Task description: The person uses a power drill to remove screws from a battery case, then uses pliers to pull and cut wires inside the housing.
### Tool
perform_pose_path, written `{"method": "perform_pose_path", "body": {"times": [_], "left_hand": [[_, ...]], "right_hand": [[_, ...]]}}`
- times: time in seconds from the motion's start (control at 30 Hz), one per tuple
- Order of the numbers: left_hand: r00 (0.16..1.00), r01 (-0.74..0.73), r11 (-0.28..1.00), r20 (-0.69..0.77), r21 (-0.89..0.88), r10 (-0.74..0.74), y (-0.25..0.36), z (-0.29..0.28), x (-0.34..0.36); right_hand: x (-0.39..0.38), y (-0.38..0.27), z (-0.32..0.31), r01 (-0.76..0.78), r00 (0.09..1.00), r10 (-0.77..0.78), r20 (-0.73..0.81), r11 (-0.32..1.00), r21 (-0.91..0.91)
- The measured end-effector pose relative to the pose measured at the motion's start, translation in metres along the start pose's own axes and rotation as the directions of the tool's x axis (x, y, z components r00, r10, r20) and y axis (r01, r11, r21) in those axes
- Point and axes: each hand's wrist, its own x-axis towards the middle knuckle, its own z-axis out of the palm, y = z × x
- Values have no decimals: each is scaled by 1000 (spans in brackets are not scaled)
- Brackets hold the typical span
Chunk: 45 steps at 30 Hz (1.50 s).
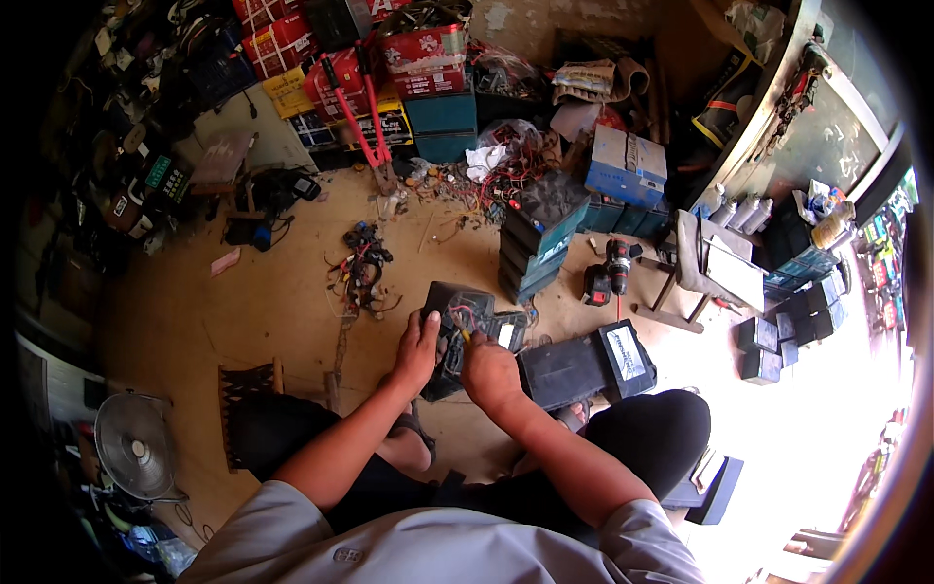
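Note:
Between my knees stands an opened black plastic case (458, 292) with red and other wires (461, 316) inside it. My left hand (417, 350) is closed on its left side, thumb along the edge. My right hand (490, 372) is closed over the case's right part, fingers reaching down to the wires. A bit of yellow shows at those fingertips, but what they hold is too small to make out. Just right of the case lies a long black box (566, 370) with a white label, close to my right foot.
A red and black cordless drill (615, 271) stands beyond the long box, near stacked teal batteries (535, 243). Tangled wiring (362, 263) lies ahead on the left. Red-handled bolt cutters (360, 117) lean on boxes. A stool (705, 268) is right, a fan (139, 448) left.

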Motion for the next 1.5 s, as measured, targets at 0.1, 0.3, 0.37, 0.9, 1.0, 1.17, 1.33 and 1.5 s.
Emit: {"method": "perform_pose_path", "body": {"times": [0.1, 0.3, 0.37, 0.9, 1.0, 1.17, 1.33, 1.5], "left_hand": [[999, 39, 999, -1, 6, -39, 1, 1, 1], [996, -83, 996, -44, -12, 82, -11, 6, 6], [1000, -6, 1000, -15, -31, 6, -13, 5, 10], [959, -258, 958, -90, 124, 270, -60, 29, 22], [953, -265, 948, -101, 177, 286, -56, 34, 20], [978, -175, 950, -69, 258, 198, -31, 32, 10], [943, -271, 922, -115, 276, 312, -40, 26, 17], [994, -82, 996, -70, 27, 84, -49, 4, 37]], "right_hand": [[0, -1, 8, 26, 998, -32, -62, 994, -105], [6, 1, 19, 41, 983, -86, -160, 963, -267], [9, 4, 22, 55, 981, -102, -167, 962, -268], [10, 16, 19, -208, 968, 236, -82, 944, 257], [13, 18, 16, -190, 965, 233, -123, 939, 287], [15, 26, 22, -188, 970, 229, -86, 923, 336], [18, 28, 24, -209, 978, 196, 75, 870, 447], [18, 36, 9, -724, 675, 67, 735, 255, 641]]}}
